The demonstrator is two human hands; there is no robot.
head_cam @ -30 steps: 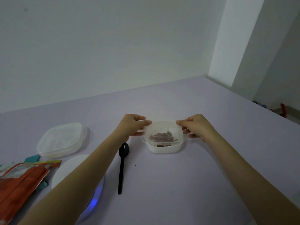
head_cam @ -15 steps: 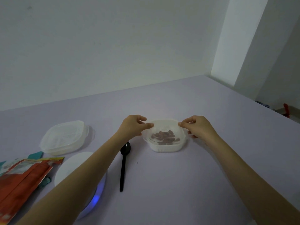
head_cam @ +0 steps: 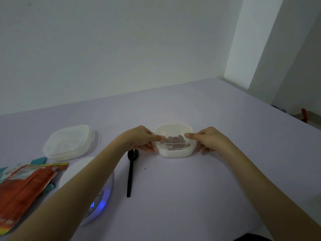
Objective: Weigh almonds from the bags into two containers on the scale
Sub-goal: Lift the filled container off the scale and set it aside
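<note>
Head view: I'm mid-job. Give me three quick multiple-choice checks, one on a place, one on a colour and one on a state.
1. The black spoon lies:
A. on the table, left of the almond container
B. inside that container
C. right of it

2. The display on the scale glows:
A. red
B. blue
C. green

3. The almond container is:
A. covered by a clear lid
B. open
C. tipped over

Answers:
1. A, the spoon's bowl sits just left of the container's base.
2. B, blue light shows at the scale's front.
3. A, the almonds show through the lid on top.
</note>
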